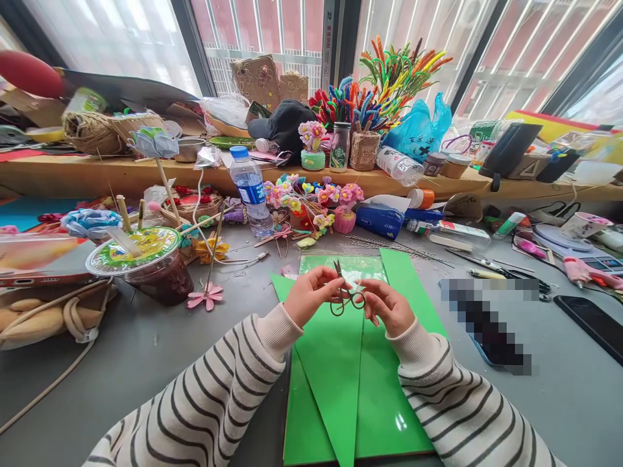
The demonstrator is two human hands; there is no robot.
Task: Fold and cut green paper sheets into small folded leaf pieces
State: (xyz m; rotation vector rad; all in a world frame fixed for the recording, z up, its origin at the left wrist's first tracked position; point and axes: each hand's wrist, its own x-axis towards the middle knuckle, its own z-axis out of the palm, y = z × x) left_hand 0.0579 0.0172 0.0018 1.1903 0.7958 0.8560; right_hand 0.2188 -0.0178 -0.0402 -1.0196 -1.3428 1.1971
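A small pair of dark-handled scissors is held up between my two hands, blades pointing away from me. My left hand is closed in a pinch around the middle of the scissors. At the right finger loop, my right hand has its bent fingertips on the handle. Both hands are over green sheets lying on the table. One long green piece tapers to a point towards me. Behind the hands, a clear glossy sheet lies at the far end of the green ones.
A lidded drink cup and a pink flower stand left. Behind are a water bottle, crocheted flowers and a blue packet. On the right lie a blurred-out phone-like object and a dark phone.
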